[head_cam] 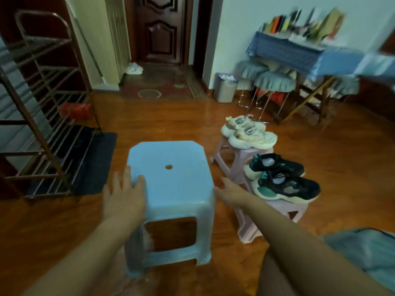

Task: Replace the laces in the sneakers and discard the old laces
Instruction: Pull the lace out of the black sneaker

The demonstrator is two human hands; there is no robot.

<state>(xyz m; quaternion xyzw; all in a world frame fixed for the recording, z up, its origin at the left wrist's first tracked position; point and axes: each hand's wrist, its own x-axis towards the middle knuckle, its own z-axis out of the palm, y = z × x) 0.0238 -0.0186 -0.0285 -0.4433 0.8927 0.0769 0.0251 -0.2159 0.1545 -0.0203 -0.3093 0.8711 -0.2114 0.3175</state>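
A light blue plastic stool (171, 180) stands on the wooden floor in front of me. My left hand (123, 195) rests against its left top edge with fingers spread. My right hand (229, 192) reaches to its right edge, fingers straight. To the right, a pair of cream sneakers (249, 133) with laces sits on a pink stool (239, 157). A pair of black and teal sneakers (282, 178) sits on a nearer pink stool (277, 210). Loose laces are not visible.
A metal shoe rack (42, 116) stands at the left over a dark mat (96, 163). A grey waste bin (225, 88) is by the far wall. Padded stools (274, 84) and a cloth-covered table with books (299, 45) fill the right back. A dark door (162, 28) lies ahead.
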